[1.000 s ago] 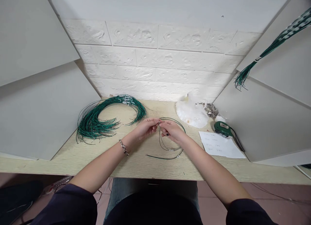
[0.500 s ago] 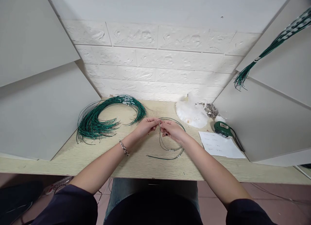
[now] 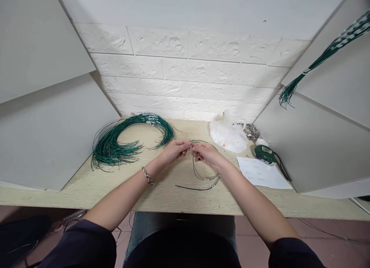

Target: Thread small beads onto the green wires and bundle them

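My left hand (image 3: 175, 150) and my right hand (image 3: 206, 154) meet fingertip to fingertip above the middle of the wooden desk (image 3: 162, 191). Both pinch the ends of a thin green cord (image 3: 202, 178) that loops down onto the desk below my right hand and carries a few small white beads. A tiny piece sits between the fingertips, too small to name. A bracelet is on my left wrist.
A big curved bundle of green cords (image 3: 121, 139) with white beads lies at the back left. A white plastic bag (image 3: 228, 135), small metal parts (image 3: 252, 131), a green tool (image 3: 264, 153) and a paper sheet (image 3: 263, 173) sit right. Another cord bundle (image 3: 320, 56) hangs on the right panel.
My hands have stayed almost still; the fingertips have closed slightly together and the cord loop under my right hand has narrowed a little.
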Demonstrator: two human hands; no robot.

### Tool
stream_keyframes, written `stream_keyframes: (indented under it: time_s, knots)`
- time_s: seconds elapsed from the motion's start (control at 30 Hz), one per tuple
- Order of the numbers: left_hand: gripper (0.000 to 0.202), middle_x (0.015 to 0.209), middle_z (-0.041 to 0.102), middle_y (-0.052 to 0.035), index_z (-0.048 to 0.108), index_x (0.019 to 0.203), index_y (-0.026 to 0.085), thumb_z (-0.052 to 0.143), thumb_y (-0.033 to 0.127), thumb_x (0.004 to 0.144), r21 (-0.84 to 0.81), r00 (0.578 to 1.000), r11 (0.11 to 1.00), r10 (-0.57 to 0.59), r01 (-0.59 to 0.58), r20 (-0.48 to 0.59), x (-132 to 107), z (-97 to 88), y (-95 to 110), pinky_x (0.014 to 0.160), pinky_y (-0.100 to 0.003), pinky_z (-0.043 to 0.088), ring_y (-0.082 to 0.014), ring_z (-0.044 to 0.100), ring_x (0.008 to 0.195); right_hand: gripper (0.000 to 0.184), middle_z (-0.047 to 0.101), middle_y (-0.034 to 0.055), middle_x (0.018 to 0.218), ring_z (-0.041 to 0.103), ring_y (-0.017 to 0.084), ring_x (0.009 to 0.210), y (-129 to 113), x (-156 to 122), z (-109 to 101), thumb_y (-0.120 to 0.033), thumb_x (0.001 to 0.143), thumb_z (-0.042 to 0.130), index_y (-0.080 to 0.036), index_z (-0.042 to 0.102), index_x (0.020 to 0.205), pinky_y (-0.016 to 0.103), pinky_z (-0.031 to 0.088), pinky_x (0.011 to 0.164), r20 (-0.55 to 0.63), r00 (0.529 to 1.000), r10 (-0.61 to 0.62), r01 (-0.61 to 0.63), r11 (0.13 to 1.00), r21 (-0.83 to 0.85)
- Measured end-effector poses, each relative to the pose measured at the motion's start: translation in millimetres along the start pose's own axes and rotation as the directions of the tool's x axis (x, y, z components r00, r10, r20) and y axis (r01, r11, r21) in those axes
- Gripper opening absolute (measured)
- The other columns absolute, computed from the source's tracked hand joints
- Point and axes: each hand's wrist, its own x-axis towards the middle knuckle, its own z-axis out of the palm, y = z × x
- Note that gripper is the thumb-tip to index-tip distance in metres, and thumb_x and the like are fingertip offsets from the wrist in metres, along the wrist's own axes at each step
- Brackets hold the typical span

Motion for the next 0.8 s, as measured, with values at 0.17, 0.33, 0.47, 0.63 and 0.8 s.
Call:
stream_keyframes:
  time_s: [0.17, 0.33, 0.47, 0.63, 0.8]
  knots:
    - [0.029, 0.051, 0.043, 0.0029, 0.065, 0.073, 0.011, 0.064, 0.040, 0.067, -0.021, 1.000, 1.000, 0.010, -0.010, -0.028, 0.3, 1.4, 0.0, 0.044, -0.019, 0.024, -0.0049, 0.034, 0.046, 0.013, 0.058, 0.0006, 0.059, 0.047, 0.006, 0.047, -0.8, 0.7, 0.0, -0.027, 0.065, 0.056, -0.015, 0.056, 0.064, 0.022, 0.037, 0.051, -0.012, 0.999, -0.047, 0.047, 0.999, -0.003]
    - [0.024, 0.052, 0.047, 0.0033, 0.065, 0.070, 0.011, 0.069, 0.034, 0.064, -0.197, 0.994, 0.980, -0.010, -0.011, -0.108, 1.4, 2.4, 0.7, 0.044, -0.016, 0.029, -0.0031, 0.039, 0.048, 0.011, 0.058, 0.0004, 0.059, 0.049, 0.008, 0.049, 0.0, 2.8, -1.6, -0.025, 0.065, 0.054, -0.016, 0.052, 0.062, 0.023, 0.036, 0.051, -0.066, 0.985, -0.161, 0.159, 0.987, -0.028]
    - [0.022, 0.057, 0.051, 0.0026, 0.065, 0.078, 0.010, 0.070, 0.026, 0.064, -0.352, 0.990, 0.936, -0.066, 0.019, -0.122, 3.5, 1.0, -0.7, 0.047, -0.012, 0.036, -0.0024, 0.045, 0.051, 0.010, 0.053, -0.0025, 0.051, 0.047, 0.007, 0.048, 0.2, 3.6, -2.4, -0.025, 0.066, 0.053, -0.016, 0.050, 0.061, 0.021, 0.032, 0.049, -0.082, 0.975, -0.206, 0.202, 0.978, -0.051]
    - [0.007, 0.061, 0.055, 0.0011, 0.061, 0.078, 0.010, 0.063, 0.013, 0.071, -0.501, 0.991, 0.862, -0.121, 0.075, -0.059, 5.4, -2.4, -5.1, 0.047, -0.011, 0.042, -0.0026, 0.050, 0.052, 0.011, 0.052, -0.0030, 0.048, 0.047, 0.007, 0.045, 0.2, 0.9, 2.2, -0.025, 0.067, 0.052, -0.016, 0.050, 0.060, 0.021, 0.031, 0.047, -0.044, 0.988, -0.147, 0.144, 0.987, -0.069]
    - [0.004, 0.063, 0.056, -0.0001, 0.058, 0.075, 0.008, 0.055, 0.006, 0.076, -0.582, 0.982, 0.792, -0.172, 0.187, 0.082, 4.3, -2.6, -5.4, 0.052, -0.010, 0.045, -0.0023, 0.052, 0.053, 0.017, 0.047, -0.0047, 0.046, 0.041, 0.006, 0.042, 0.1, -2.9, 5.6, -0.029, 0.064, 0.058, -0.016, 0.049, 0.058, 0.023, 0.036, 0.049, 0.045, 0.999, -0.001, -0.001, 0.999, 0.041]
